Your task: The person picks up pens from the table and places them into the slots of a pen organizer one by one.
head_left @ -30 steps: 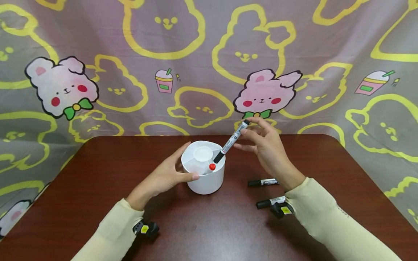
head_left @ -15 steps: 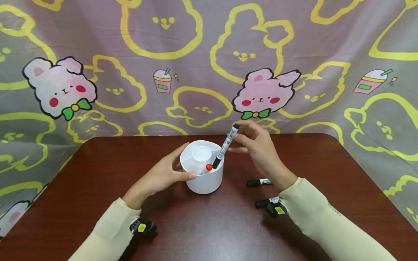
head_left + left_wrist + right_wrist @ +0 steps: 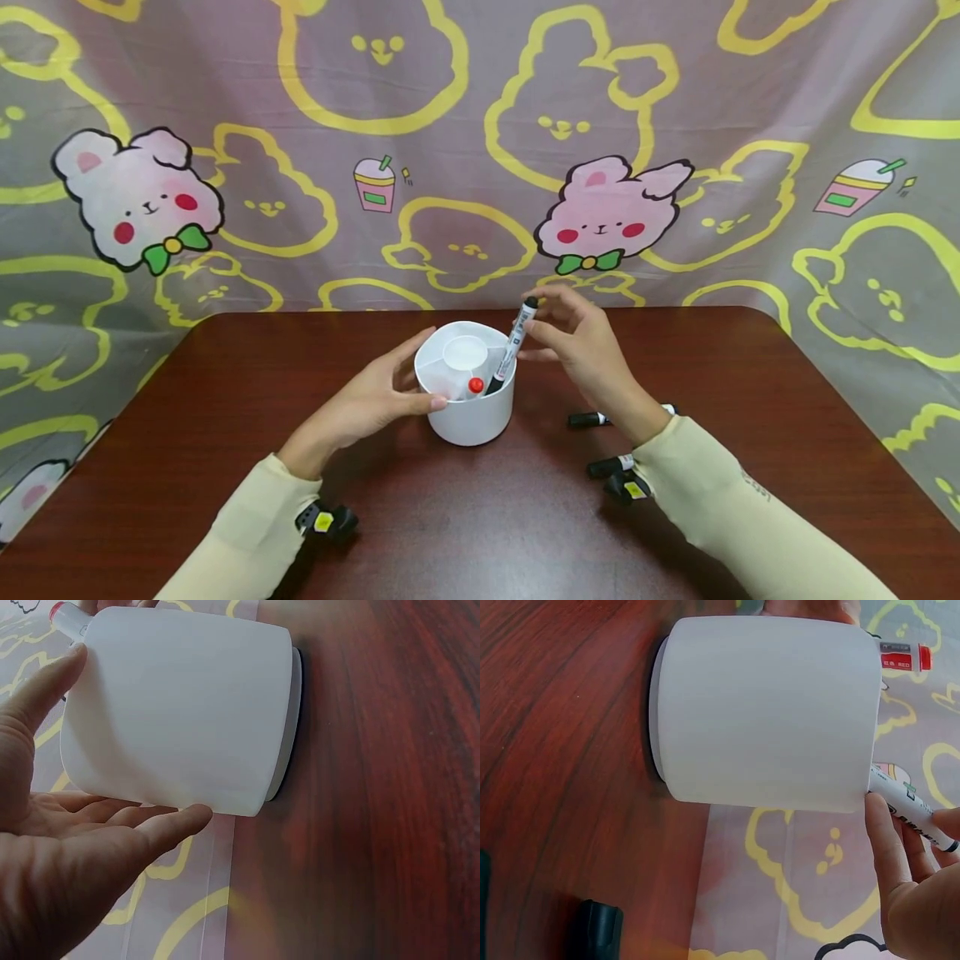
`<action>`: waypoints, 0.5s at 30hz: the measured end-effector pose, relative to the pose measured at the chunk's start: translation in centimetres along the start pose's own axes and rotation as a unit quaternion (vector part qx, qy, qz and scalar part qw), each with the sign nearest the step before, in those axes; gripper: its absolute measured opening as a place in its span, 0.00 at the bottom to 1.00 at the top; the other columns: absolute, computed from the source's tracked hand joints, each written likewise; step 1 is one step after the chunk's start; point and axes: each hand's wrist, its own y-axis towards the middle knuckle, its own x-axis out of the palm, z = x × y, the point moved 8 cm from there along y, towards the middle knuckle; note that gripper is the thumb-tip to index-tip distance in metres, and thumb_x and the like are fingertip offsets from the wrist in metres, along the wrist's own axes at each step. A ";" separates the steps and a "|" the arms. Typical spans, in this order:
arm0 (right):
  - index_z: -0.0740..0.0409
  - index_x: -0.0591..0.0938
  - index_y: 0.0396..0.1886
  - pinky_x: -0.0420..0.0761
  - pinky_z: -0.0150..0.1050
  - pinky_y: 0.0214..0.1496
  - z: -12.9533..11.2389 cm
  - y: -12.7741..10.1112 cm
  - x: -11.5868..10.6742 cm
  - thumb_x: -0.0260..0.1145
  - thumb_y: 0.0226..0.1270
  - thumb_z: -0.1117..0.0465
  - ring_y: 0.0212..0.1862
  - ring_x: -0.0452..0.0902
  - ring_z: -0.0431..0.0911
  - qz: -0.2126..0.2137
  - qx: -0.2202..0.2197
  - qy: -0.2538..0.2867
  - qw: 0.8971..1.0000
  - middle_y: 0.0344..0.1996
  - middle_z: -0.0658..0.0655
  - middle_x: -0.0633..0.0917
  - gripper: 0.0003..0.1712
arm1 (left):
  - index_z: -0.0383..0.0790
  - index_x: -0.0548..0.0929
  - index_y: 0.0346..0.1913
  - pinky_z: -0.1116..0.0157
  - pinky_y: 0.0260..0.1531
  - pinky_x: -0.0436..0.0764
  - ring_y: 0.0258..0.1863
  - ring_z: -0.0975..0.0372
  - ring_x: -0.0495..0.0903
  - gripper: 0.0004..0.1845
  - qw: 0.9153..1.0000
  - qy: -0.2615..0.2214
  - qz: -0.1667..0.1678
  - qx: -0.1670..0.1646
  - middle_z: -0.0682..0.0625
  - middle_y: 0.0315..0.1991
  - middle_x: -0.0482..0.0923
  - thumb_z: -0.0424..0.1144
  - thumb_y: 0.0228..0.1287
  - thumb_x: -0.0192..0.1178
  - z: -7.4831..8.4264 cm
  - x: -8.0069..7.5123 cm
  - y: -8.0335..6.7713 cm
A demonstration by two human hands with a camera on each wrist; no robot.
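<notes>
A white round pen holder [image 3: 472, 423] with divided compartments stands on the table. My left hand [image 3: 363, 400] grips it from the left, thumb at the near rim and fingers along the side. With its thumb and fingers, my right hand [image 3: 581, 337] pinches the upper part of a white, black-capped marker [image 3: 513, 343]. The marker leans to the right, its lower black end inside a compartment on the right side. In the right wrist view, one fingertip is right at the rim. A red-ended marker [image 3: 900, 656] pokes out of the holder close by; most of its barrel is hidden.
Two more black-capped markers lie on the dark wooden table [image 3: 465, 533]: a farther marker [image 3: 587, 420] and a nearer marker [image 3: 609, 467], both partly hidden by the right wrist. A patterned curtain [image 3: 450, 150] hangs behind the table's far edge.
The right hand has moved left and down, bringing the marker's lower end from above the rim into the holder. The marker now stands steeper. The left hand keeps its hold.
</notes>
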 end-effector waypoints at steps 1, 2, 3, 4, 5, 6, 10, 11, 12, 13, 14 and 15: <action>0.63 0.77 0.63 0.90 0.55 0.47 0.0 0.0 0.0 0.64 0.74 0.73 0.43 0.85 0.45 0.000 -0.001 -0.002 1.000 0.41 0.55 0.81 0.20 | 0.44 0.48 0.86 0.58 0.69 0.74 0.80 0.49 0.61 0.57 1.000 -0.001 0.000 -0.001 0.47 0.85 0.52 0.35 0.62 0.76 0.0 0.0 0.0; 0.63 0.78 0.64 0.90 0.54 0.47 0.1 0.0 0.0 0.64 0.74 0.73 0.43 0.85 0.45 0.000 -0.002 -0.005 1.000 0.41 0.55 0.81 0.21 | 0.44 0.48 0.86 0.59 0.69 0.74 0.80 0.49 0.61 0.57 1.000 -0.002 0.000 -0.002 0.47 0.85 0.52 0.36 0.62 0.76 0.0 0.0 0.0; 0.63 0.78 0.64 0.90 0.53 0.47 0.1 0.0 0.0 0.64 0.74 0.73 0.43 0.85 0.45 0.001 -0.003 -0.009 1.000 0.41 0.56 0.81 0.21 | 0.44 0.48 0.86 0.59 0.69 0.73 0.80 0.49 0.61 0.57 1.000 -0.001 0.000 -0.002 0.48 0.85 0.51 0.36 0.62 0.76 -0.1 0.0 0.0; 0.63 0.78 0.64 0.90 0.51 0.47 0.1 -0.1 0.0 0.64 0.73 0.73 0.42 0.85 0.45 0.002 -0.003 -0.013 1.000 0.41 0.56 0.81 0.21 | 0.44 0.48 0.86 0.58 0.69 0.73 0.81 0.50 0.61 0.58 1.000 0.000 0.000 -0.003 0.48 0.85 0.50 0.37 0.62 0.76 -0.1 0.0 0.0; 0.63 0.78 0.64 0.90 0.50 0.48 0.2 -0.1 0.0 0.65 0.73 0.73 0.42 0.85 0.44 0.003 -0.004 -0.017 1.000 0.41 0.56 0.82 0.21 | 0.45 0.48 0.86 0.58 0.70 0.73 0.81 0.50 0.61 0.58 1.000 0.001 0.001 -0.003 0.48 0.85 0.50 0.37 0.62 0.76 -0.1 0.0 0.0; 0.64 0.78 0.63 0.90 0.49 0.48 0.2 -0.1 0.0 0.65 0.73 0.73 0.42 0.85 0.44 0.003 -0.004 -0.020 1.000 0.41 0.57 0.82 0.21 | 0.45 0.48 0.86 0.57 0.70 0.73 0.80 0.50 0.62 0.58 1.000 0.002 0.002 -0.005 0.48 0.85 0.51 0.37 0.62 0.76 -0.2 0.0 0.0; 0.67 0.79 0.61 0.90 0.44 0.49 0.3 -0.1 0.2 0.65 0.71 0.74 0.41 0.85 0.43 0.005 -0.010 -0.039 0.999 0.41 0.58 0.83 0.20 | 0.47 0.47 0.86 0.57 0.68 0.75 0.77 0.49 0.68 0.59 1.000 0.007 0.007 -0.004 0.46 0.82 0.58 0.37 0.61 0.77 -0.2 0.2 0.1; 0.67 0.79 0.61 0.89 0.43 0.50 0.4 -0.1 0.3 0.65 0.70 0.75 0.40 0.85 0.43 0.004 -0.012 -0.045 0.999 0.41 0.58 0.83 0.20 | 0.46 0.47 0.86 0.57 0.68 0.75 0.75 0.48 0.69 0.59 1.000 0.006 0.008 -0.001 0.45 0.81 0.59 0.36 0.61 0.77 -0.2 0.3 0.2; 0.67 0.79 0.60 0.89 0.43 0.50 0.4 -0.1 0.4 0.66 0.70 0.75 0.40 0.84 0.43 0.003 -0.014 -0.051 0.999 0.41 0.57 0.84 0.20 | 0.45 0.46 0.86 0.58 0.67 0.76 0.74 0.48 0.70 0.59 1.000 0.007 0.010 0.001 0.44 0.81 0.60 0.35 0.60 0.77 -0.2 0.3 0.2; 0.67 0.80 0.60 0.89 0.42 0.50 0.5 -0.2 0.5 0.66 0.69 0.75 0.40 0.84 0.44 0.001 -0.015 -0.058 0.998 0.41 0.57 0.84 0.20 | 0.44 0.46 0.86 0.58 0.67 0.76 0.73 0.48 0.71 0.60 1.000 0.008 0.012 0.004 0.43 0.80 0.61 0.34 0.60 0.77 -0.1 0.4 0.3; 0.67 0.80 0.59 0.89 0.42 0.50 0.5 -0.2 0.5 0.66 0.69 0.75 0.40 0.84 0.45 0.000 -0.016 -0.064 0.998 0.41 0.56 0.84 0.20 | 0.43 0.46 0.86 0.58 0.67 0.76 0.73 0.47 0.71 0.60 1.000 0.009 0.014 0.006 0.42 0.79 0.61 0.34 0.60 0.77 -0.1 0.4 0.3; 0.67 0.80 0.59 0.89 0.42 0.50 0.6 -0.2 0.6 0.66 0.69 0.75 0.40 0.84 0.46 0.000 -0.016 -0.068 0.998 0.40 0.56 0.84 0.19 | 0.42 0.45 0.85 0.57 0.67 0.76 0.72 0.47 0.71 0.60 1.000 0.009 0.016 0.008 0.41 0.79 0.61 0.33 0.59 0.77 -0.1 0.4 0.4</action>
